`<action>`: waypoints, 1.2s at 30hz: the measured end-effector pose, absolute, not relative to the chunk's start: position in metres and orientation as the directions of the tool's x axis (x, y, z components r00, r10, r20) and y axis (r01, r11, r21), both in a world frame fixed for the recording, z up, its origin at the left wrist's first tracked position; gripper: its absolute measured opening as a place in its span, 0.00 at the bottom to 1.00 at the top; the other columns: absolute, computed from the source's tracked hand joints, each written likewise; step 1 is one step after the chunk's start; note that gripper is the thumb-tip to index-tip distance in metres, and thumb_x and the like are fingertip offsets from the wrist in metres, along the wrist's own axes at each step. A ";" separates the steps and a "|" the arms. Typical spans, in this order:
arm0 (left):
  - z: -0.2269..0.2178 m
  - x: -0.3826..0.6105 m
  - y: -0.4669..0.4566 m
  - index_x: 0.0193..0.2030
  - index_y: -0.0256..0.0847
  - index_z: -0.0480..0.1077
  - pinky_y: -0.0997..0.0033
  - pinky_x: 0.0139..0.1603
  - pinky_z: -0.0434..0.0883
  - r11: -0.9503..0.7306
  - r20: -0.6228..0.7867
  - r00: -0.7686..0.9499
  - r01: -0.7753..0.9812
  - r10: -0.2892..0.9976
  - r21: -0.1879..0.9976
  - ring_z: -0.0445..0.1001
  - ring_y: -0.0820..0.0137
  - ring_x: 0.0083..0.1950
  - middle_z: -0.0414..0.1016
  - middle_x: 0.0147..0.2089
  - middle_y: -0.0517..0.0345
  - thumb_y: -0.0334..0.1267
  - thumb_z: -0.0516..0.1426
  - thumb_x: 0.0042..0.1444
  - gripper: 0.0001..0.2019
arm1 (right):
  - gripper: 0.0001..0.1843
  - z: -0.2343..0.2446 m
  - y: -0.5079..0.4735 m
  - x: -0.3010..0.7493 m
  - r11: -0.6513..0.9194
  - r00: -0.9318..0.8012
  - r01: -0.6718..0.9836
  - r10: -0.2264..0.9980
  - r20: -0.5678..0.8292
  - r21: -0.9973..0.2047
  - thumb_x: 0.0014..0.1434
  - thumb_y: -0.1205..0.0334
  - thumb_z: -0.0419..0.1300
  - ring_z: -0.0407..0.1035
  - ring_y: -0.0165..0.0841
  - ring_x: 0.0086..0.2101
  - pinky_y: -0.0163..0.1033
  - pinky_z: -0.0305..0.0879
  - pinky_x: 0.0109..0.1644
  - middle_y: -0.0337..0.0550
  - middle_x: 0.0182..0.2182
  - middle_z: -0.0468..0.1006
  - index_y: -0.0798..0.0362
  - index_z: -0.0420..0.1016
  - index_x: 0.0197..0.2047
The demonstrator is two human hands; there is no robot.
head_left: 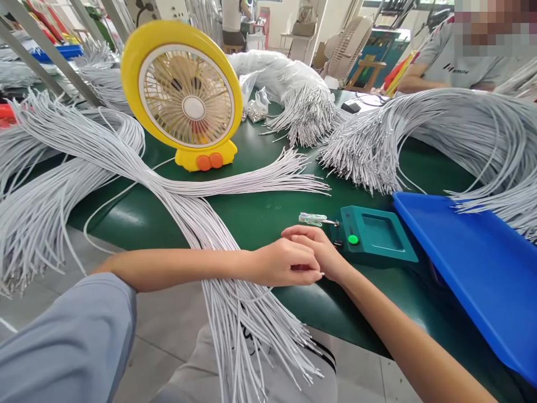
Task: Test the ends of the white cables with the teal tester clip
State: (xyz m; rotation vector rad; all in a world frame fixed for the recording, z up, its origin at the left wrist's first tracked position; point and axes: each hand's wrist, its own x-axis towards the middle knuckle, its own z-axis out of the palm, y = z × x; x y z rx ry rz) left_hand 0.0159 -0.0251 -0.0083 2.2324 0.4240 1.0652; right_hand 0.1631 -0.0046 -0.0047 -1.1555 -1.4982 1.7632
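Note:
My left hand (287, 262) is closed, with a pale cord tip poking out beside its fingertips; it seems to pinch one white cord (268, 290) that runs up from below. Just behind it and touching it, my right hand (319, 249) has curled fingers, partly hidden, so what they hold cannot be made out. Beneath my left forearm a bundle of white cords (235, 313) hangs over the table edge onto my lap. Right beside my right hand sits a teal device (380, 235) with a lit green button (353, 239) and a pale clip (312, 219) on its left side.
A yellow fan (180, 95) stands at the back left of the green table (268, 210). Heaps of cords (377, 151) lie at the right and a plastic-wrapped bundle (310, 112) behind. A blue tray (482, 274) is at the right edge. Another person (444, 61) sits across.

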 end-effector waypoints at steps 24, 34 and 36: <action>0.024 -0.044 0.068 0.37 0.31 0.72 0.69 0.36 0.66 -0.197 0.071 0.204 0.976 0.976 -0.094 0.77 0.60 0.42 0.76 0.38 0.41 0.19 0.47 0.53 0.14 | 0.20 0.013 -0.027 0.169 0.010 -0.926 0.333 0.195 -0.325 -0.943 0.56 0.62 0.60 0.75 0.36 0.45 0.34 0.70 0.47 0.49 0.47 0.80 0.58 0.77 0.52; 0.015 -0.049 0.073 0.37 0.30 0.73 0.66 0.37 0.65 -0.241 0.121 0.255 0.963 0.959 -0.120 0.75 0.57 0.43 0.74 0.39 0.40 0.24 0.47 0.55 0.13 | 0.15 0.014 -0.031 0.167 0.088 -0.930 0.301 0.249 -0.272 -0.950 0.58 0.62 0.58 0.75 0.32 0.39 0.32 0.70 0.42 0.49 0.43 0.81 0.59 0.80 0.44; 0.013 -0.047 0.074 0.39 0.30 0.73 0.66 0.38 0.65 -0.213 0.171 0.220 0.975 0.961 -0.059 0.75 0.58 0.43 0.74 0.41 0.40 0.28 0.48 0.57 0.12 | 0.14 0.015 -0.034 0.165 0.111 -0.937 0.301 0.221 -0.271 -0.947 0.58 0.62 0.58 0.74 0.30 0.36 0.32 0.69 0.40 0.47 0.39 0.82 0.58 0.81 0.43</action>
